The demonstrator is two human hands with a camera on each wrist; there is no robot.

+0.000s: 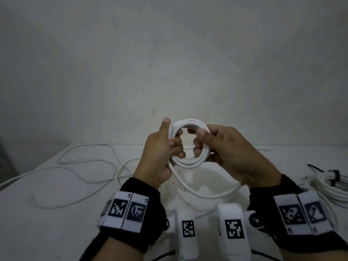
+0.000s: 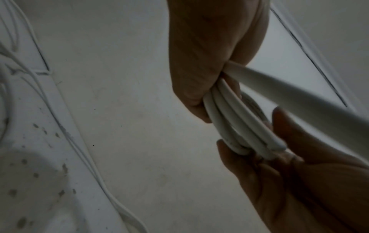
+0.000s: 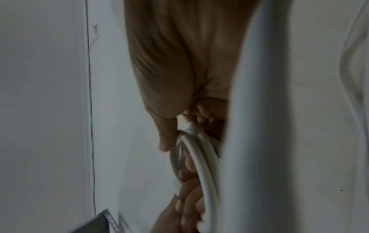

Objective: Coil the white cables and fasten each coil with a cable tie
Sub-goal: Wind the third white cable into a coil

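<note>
White cable coil (image 2: 229, 119) between both hands.

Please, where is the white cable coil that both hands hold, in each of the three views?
Head: centre, coil held above the table between both hands.
Left wrist: right of centre, coil edge-on.
Right wrist: lower centre, coil edge-on, partly hidden by a blurred cable.
Shared landmark: the left hand gripping the coil.

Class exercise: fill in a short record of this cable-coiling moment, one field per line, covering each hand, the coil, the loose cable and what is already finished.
left hand: grips left side of coil
right hand: grips right side of coil
coil: several white loops, held above table, no tie seen
tail: hangs from coil
loose cables: uncoiled, on table at left
finished bundle: right edge, black ties on it
</note>
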